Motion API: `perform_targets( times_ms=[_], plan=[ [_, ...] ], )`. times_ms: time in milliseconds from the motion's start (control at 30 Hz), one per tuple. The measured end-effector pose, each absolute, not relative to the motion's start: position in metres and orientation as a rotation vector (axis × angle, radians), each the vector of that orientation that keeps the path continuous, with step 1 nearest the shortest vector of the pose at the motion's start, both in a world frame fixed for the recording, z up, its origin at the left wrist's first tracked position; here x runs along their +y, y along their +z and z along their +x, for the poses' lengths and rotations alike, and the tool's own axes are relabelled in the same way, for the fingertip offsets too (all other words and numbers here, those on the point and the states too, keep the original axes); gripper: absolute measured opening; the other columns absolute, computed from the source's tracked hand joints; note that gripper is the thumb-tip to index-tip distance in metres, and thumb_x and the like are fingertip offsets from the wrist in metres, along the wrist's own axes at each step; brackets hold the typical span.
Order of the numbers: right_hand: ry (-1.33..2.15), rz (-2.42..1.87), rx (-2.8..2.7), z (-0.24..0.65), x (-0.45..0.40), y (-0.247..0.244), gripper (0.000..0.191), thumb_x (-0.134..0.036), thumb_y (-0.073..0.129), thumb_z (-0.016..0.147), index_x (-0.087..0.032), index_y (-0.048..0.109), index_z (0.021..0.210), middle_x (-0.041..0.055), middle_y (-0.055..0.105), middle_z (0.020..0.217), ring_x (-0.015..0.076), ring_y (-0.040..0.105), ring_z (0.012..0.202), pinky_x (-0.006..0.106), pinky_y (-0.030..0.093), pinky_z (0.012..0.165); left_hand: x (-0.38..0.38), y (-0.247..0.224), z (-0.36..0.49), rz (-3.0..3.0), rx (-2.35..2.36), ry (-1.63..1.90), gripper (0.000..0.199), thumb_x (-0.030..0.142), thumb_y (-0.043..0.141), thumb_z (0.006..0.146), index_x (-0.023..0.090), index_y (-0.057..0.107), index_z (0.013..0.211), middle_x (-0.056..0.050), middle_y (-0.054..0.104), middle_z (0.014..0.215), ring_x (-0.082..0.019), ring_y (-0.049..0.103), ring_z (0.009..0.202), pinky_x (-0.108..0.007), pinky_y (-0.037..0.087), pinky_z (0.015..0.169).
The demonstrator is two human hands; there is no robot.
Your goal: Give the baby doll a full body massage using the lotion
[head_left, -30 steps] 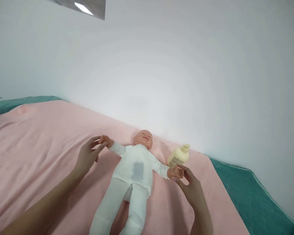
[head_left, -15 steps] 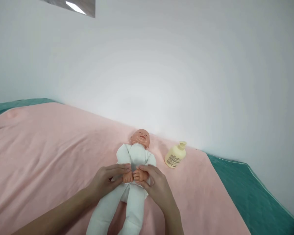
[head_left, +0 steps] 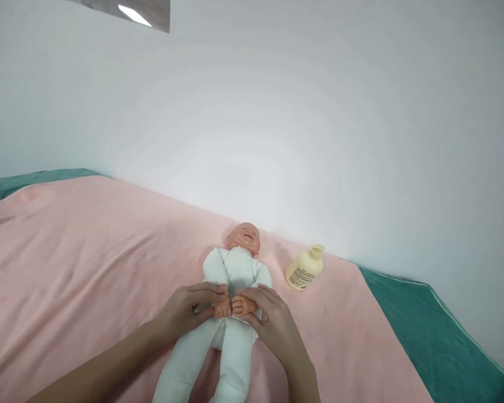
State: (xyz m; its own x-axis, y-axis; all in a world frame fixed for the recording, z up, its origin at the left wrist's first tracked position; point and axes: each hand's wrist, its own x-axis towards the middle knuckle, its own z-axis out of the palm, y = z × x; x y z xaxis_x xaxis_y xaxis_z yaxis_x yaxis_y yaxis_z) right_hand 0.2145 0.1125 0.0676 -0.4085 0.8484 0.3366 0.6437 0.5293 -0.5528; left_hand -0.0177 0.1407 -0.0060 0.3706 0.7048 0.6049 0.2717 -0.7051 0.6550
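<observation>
A baby doll (head_left: 240,267) with a white cloth body lies on its back on a pink sheet (head_left: 109,246), its head toward the wall. My left hand (head_left: 189,308) is closed round the doll's forearm on the left, thumb below and fingers above. On the other side, my right hand (head_left: 273,316) grips the doll's other forearm near the wrist. The doll's two small hands rest close together over its belly, between my hands. To the right of the doll stands a pale yellow pump bottle (head_left: 304,270) with printed text, apart from my hands.
A white wall (head_left: 252,112) rises directly behind the sheet. Green quilted cover (head_left: 437,324) shows beyond the sheet at the right, and at the far left. A grey panel with a bright reflection (head_left: 138,14) is high on the wall.
The whole view has shifted slightly, so everything sits a little further right and lower. Both hands keep their hold on the doll's forearms, with little other movement.
</observation>
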Motion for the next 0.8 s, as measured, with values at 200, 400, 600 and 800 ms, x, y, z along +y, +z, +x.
perform_targets(
  times_ms=[200,400,600,800],
  plan=[
    [0.555,-1.614,-1.785,0.263,0.116,0.073,0.040,-0.025,0.061,0.079,-0.031,0.061,0.118,0.0000,0.066,0.117,0.0216,0.059,0.112,0.035,0.047,0.093,0.151,0.012,-0.051,1.705,1.521,1.416,0.035,0.045,0.066,0.079,0.026,0.069,0.109,0.002,0.069,0.071,-0.010,0.049,0.047,-0.021,0.042,0.046],
    [0.457,-1.957,-1.605,0.315,0.116,0.068,0.038,-0.024,0.060,0.073,-0.026,0.059,0.111,0.0024,0.070,0.097,0.0233,0.066,0.089,0.030,0.048,0.070,0.174,0.027,-0.098,1.530,1.859,1.369,0.050,0.056,0.057,0.079,0.024,0.061,0.117,0.001,0.064,0.075,-0.010,0.044,0.048,-0.021,0.035,0.047],
    [0.449,-2.174,-1.593,0.341,0.120,0.050,0.016,-0.012,0.059,0.065,-0.023,0.056,0.076,0.0019,0.067,0.073,0.0219,0.064,0.071,0.026,0.041,0.057,0.188,0.023,-0.138,1.621,2.091,0.878,0.052,0.058,0.062,0.072,0.018,0.062,0.104,0.005,0.051,0.050,-0.016,0.054,0.048,-0.022,0.035,0.049],
    [0.445,-2.139,-1.600,0.342,0.123,0.034,0.013,-0.013,0.060,0.064,-0.021,0.051,0.066,0.0029,0.065,0.071,0.0225,0.064,0.069,0.027,0.040,0.058,0.204,0.010,-0.149,1.649,2.072,0.628,0.015,0.031,0.062,0.067,0.017,0.065,0.066,-0.004,0.066,0.062,-0.024,0.065,0.058,-0.026,0.041,0.050]
  ],
)
